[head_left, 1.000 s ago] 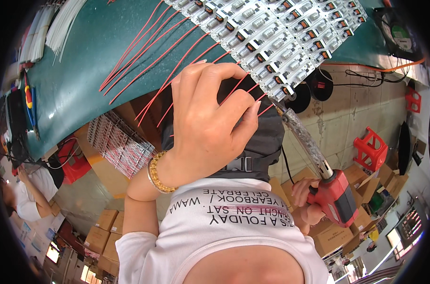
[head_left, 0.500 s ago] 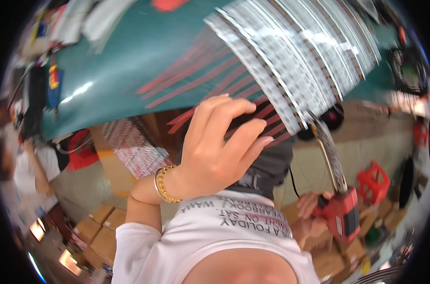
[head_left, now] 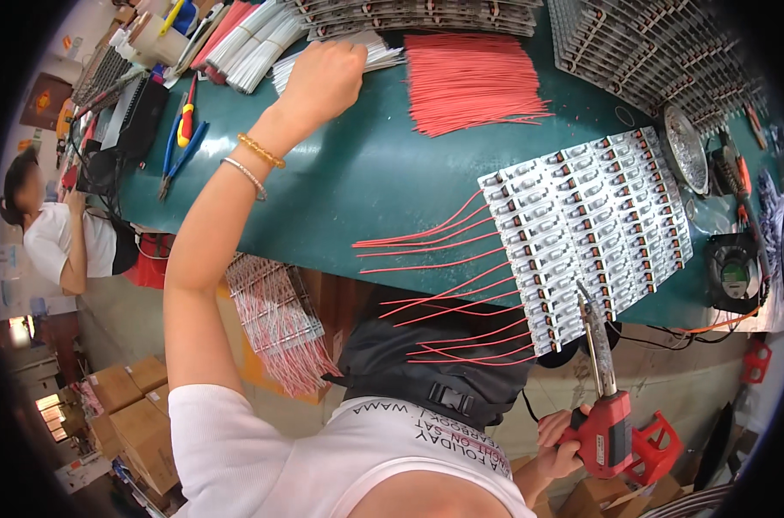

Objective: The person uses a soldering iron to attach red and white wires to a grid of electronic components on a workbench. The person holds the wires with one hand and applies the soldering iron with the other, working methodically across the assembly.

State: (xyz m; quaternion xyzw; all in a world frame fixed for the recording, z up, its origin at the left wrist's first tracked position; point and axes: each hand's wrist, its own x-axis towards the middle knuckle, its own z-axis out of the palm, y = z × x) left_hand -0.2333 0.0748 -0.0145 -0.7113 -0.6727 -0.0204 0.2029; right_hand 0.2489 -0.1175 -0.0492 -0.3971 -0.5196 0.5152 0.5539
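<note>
L hand (head_left: pixel 327 79) nr wht strands (head_left: pixel 378 56), grip unclear | R hand (head_left: pixel 556 442) grips metal-barrel iron (head_left: pixel 608 436)

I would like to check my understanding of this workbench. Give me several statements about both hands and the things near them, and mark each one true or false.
1. The right hand holds a red-and-black soldering iron. True.
2. The left hand is on the blue-handled pliers. False: it is over the white wires; whether it grips them cannot be told.
3. Separate red wires extend from the left side of the circuit-board panel. True.
4. The soldering iron points away from the panel. False: its tip overlaps the panel in this view.
5. A stack of cut red wires lies on the green table. True.
6. The left wrist is bare. False: it wears a yellow beaded bracelet and a pale one.
</note>
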